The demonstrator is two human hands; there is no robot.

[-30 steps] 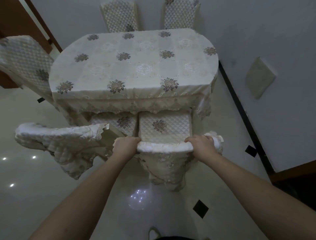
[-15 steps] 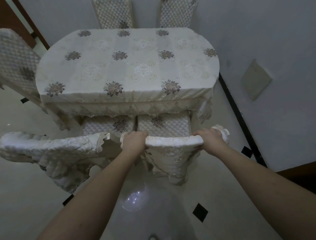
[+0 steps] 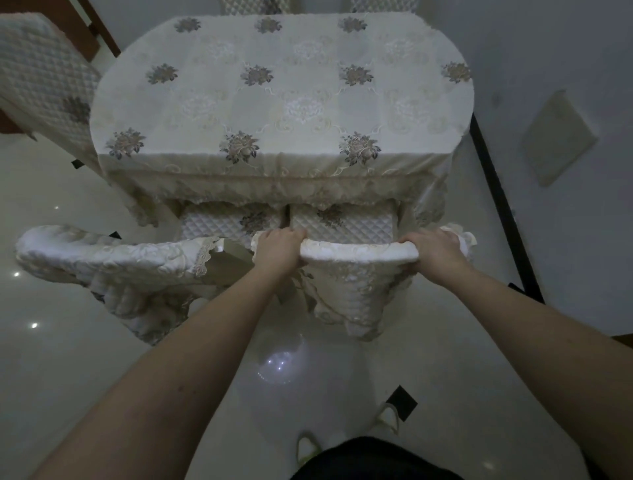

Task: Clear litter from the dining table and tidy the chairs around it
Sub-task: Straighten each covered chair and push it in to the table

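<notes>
Two hands clenched on chair back — left hand, right hand, seat under table

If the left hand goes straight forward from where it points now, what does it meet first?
Probably the hanging edge of the tablecloth, just past the quilted chair seat. The left hand grips the chair back; depth is unclear.

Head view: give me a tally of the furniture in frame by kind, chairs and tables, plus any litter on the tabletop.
Covered chairs: 5 (held one, neighbour, left end, two far backs)
Dining table: 1
Litter on tabletop: 0 visible
Total: 6
</notes>
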